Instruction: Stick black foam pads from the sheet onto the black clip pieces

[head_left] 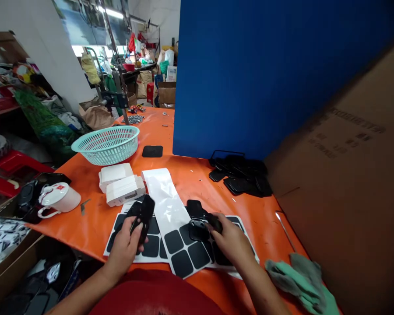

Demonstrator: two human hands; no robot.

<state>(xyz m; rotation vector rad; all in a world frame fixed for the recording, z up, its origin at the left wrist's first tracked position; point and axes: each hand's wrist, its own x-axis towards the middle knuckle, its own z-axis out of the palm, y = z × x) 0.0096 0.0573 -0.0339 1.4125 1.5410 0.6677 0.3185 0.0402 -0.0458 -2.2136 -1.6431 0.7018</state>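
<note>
My left hand (125, 248) is closed round a dark, elongated piece (147, 211) with rounded ends, its thumb pressed on top. My right hand (232, 239) is closed on a black piece with a shiny metal middle (198, 222) and rounded square pads above and below it; its exact kind is unclear. Under both hands lie white sheets of black rounded-square stickers. The top sticker sheet (187, 251) slants between the hands, its bare glossy white backing stretching away from me. Another sticker sheet (166, 255) lies partly beneath it, below my left hand.
Beyond my left hand are stacked white card blocks (124, 189) and a pale green basket (108, 151). A white mug (59, 199) stands at the left edge. Black pieces (244, 175) are heaped before a blue panel (249, 78). A cardboard wall (344, 183) and gloves (302, 280) flank the right.
</note>
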